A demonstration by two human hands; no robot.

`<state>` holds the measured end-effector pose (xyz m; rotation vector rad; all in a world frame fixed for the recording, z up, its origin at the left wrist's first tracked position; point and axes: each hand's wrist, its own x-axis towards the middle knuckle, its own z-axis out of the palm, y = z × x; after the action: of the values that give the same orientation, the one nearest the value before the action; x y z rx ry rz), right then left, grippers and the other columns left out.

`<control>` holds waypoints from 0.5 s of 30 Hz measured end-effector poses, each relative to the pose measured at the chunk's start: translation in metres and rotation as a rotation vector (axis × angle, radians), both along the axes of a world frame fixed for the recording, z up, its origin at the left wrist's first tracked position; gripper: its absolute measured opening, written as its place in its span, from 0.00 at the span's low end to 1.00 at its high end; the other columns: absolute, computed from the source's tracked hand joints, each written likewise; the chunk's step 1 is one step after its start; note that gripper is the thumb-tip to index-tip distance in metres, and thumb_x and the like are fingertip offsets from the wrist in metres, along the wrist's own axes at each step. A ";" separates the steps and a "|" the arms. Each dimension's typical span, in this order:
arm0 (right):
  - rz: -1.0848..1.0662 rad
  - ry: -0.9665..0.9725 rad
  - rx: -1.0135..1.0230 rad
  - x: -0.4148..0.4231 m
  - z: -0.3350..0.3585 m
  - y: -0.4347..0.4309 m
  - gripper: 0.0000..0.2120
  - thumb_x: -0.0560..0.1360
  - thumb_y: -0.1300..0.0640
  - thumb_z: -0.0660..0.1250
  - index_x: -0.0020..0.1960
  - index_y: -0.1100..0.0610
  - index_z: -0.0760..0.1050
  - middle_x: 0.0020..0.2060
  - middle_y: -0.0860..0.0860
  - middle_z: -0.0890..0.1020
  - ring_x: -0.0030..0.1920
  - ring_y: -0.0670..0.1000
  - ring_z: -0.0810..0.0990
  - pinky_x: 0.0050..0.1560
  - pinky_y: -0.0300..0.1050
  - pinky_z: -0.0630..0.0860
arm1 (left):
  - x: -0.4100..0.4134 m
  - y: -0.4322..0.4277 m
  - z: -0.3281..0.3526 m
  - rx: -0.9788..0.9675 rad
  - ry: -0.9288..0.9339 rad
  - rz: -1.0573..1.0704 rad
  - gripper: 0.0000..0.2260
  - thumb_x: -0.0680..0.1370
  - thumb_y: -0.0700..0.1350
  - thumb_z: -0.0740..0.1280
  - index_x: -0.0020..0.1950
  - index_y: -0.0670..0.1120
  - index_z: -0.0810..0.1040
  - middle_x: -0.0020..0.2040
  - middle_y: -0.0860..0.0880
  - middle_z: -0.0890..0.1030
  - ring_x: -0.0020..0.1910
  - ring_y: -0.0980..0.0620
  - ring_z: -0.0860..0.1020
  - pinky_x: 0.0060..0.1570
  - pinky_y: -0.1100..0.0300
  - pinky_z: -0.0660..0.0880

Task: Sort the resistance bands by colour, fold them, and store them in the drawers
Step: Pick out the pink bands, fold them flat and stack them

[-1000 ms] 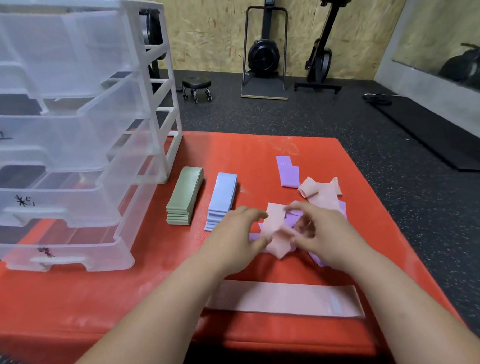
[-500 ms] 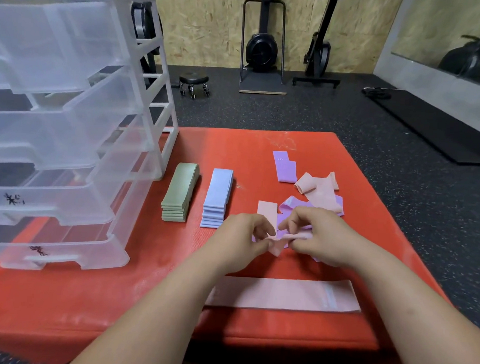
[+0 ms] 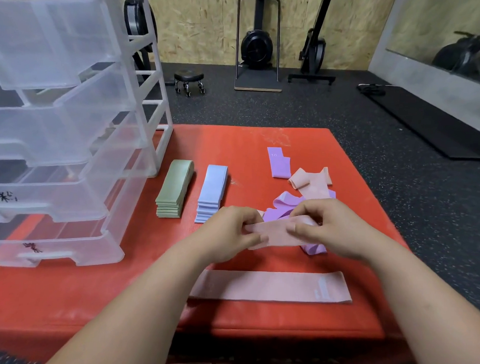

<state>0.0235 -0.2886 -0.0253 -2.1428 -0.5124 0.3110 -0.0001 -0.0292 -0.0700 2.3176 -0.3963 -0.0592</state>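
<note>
Head view: left hand (image 3: 231, 232) and right hand (image 3: 334, 227) pinch the pink band (image 3: 275, 234), now pulled out flat between them.

The drawer unit (image 3: 70, 147) stands at the mat's (image 3: 248, 143) ten o'clock, with a folded stack (image 3: 173, 191) and a second stack (image 3: 211, 193) side by side just right of it. A loose heap of bands (image 3: 286, 204) lies at two o'clock, and a flat band (image 3: 270, 286) lies at six.

Pink band (image 3: 275, 234) held flat; green (image 3: 172, 192), blue (image 3: 210, 194) stacks.
</note>
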 end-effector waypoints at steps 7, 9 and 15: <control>-0.166 -0.068 -0.052 0.005 -0.005 -0.036 0.04 0.76 0.50 0.77 0.47 0.50 0.85 0.40 0.45 0.86 0.40 0.45 0.80 0.45 0.48 0.76 | -0.002 0.016 0.006 0.028 -0.041 0.066 0.06 0.77 0.52 0.77 0.46 0.54 0.83 0.41 0.56 0.85 0.43 0.54 0.82 0.48 0.50 0.79; -0.210 -0.087 -0.069 0.003 -0.007 -0.046 0.04 0.75 0.50 0.77 0.46 0.50 0.85 0.41 0.47 0.86 0.40 0.45 0.80 0.46 0.48 0.76 | -0.004 0.023 0.008 0.023 -0.050 0.075 0.06 0.77 0.53 0.78 0.45 0.54 0.83 0.41 0.56 0.84 0.42 0.55 0.81 0.47 0.50 0.80; -0.233 -0.092 -0.093 -0.011 -0.009 -0.064 0.04 0.75 0.51 0.78 0.45 0.50 0.85 0.36 0.47 0.85 0.35 0.43 0.77 0.41 0.44 0.73 | -0.015 0.049 0.009 -0.053 -0.032 0.106 0.08 0.76 0.54 0.78 0.44 0.52 0.84 0.38 0.50 0.84 0.37 0.49 0.80 0.43 0.48 0.79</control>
<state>0.0126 -0.3525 -0.0341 -2.2892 -0.3005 0.1085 -0.0151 0.0195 -0.0610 2.2855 -0.2875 0.0397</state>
